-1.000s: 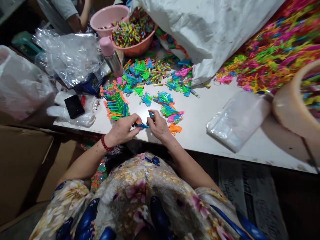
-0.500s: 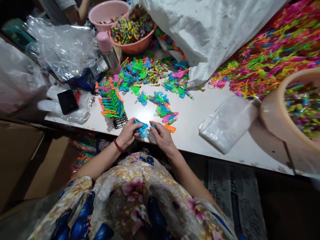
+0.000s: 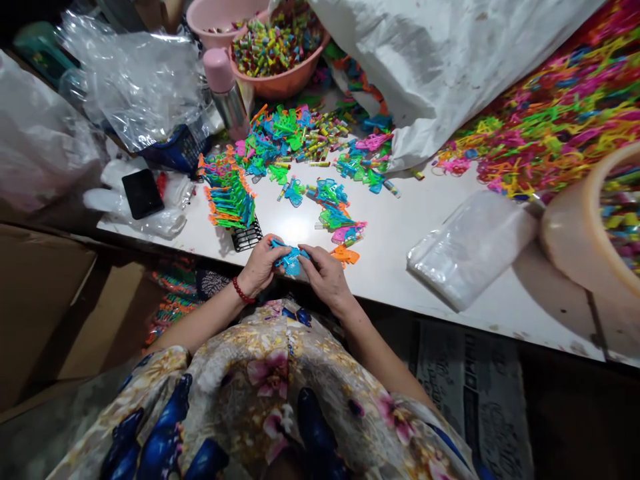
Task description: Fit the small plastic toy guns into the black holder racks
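Both hands met at the near edge of the white table (image 3: pixel 450 220), and between them sat a small blue plastic toy (image 3: pixel 289 257). The left hand (image 3: pixel 260 267) had its fingers curled around the toy's left end; the right hand (image 3: pixel 325 273) pinched the right end, thumb and fingertips closed on it. A red bead bracelet (image 3: pixel 241 292) ringed the left wrist.

Just past the hands lay an orange toy piece (image 3: pixel 345 254), and beyond it a loose scatter of green, blue and pink pieces (image 3: pixel 333 207). To the left of those, a tight stack of finished toys (image 3: pixel 227 197) leaned on a black grid rack (image 3: pixel 247 237). Further back stood a pink-capped steel bottle (image 3: pixel 227 90) and two pink basins, the nearer basin (image 3: pixel 280 57) heaped with small coloured tubes.

A big white sack (image 3: pixel 450 60) sprawled across the far right, with a bright tangle of plastic parts (image 3: pixel 555 120) spilling beside it. A flat clear bag packet (image 3: pixel 470 247) rested on the bare table, near a tan tub (image 3: pixel 580 233) at the right edge. Off to the left, a dark phone (image 3: pixel 143 193) lay on crumpled clear plastic (image 3: pixel 140 87). Cardboard boxes (image 3: pixel 45 300) sat below the table.
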Tool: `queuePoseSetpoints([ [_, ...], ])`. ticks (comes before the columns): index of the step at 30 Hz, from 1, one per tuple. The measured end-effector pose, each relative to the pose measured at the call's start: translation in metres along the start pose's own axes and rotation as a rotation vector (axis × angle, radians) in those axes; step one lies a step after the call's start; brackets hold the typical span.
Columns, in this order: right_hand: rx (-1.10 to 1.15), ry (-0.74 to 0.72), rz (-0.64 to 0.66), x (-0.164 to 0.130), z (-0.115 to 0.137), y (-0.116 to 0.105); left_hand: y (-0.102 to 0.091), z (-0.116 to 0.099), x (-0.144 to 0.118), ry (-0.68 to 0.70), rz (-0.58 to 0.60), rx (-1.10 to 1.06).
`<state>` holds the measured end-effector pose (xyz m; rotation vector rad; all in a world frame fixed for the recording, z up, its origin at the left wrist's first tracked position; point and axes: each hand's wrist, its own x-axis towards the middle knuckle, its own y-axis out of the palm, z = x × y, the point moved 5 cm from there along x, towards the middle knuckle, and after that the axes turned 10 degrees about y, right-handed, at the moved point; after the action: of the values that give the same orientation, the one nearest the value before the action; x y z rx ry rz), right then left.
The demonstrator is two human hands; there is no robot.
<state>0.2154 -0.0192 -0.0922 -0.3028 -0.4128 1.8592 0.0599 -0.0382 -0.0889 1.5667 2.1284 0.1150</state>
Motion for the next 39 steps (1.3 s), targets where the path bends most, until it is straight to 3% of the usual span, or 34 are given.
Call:
queuePoseSetpoints([
  [16,0.029,0.007,-0.004,0.001,-0.002,0.007,-0.006,0.006,0.000,0.076,-0.013,0.166],
  [23,0.036,0.072,0.011,0.001,-0.002,0.014,-0.006,0.008,-0.003,0.034,-0.042,0.106],
  [30,0.068,-0.035,0.029,0.004,0.002,0.009,-0.005,0.008,-0.004,0.063,-0.084,-0.023],
  [39,0.066,0.047,0.062,-0.002,-0.002,0.018,-0.007,0.012,-0.006,0.029,-0.080,0.043],
])
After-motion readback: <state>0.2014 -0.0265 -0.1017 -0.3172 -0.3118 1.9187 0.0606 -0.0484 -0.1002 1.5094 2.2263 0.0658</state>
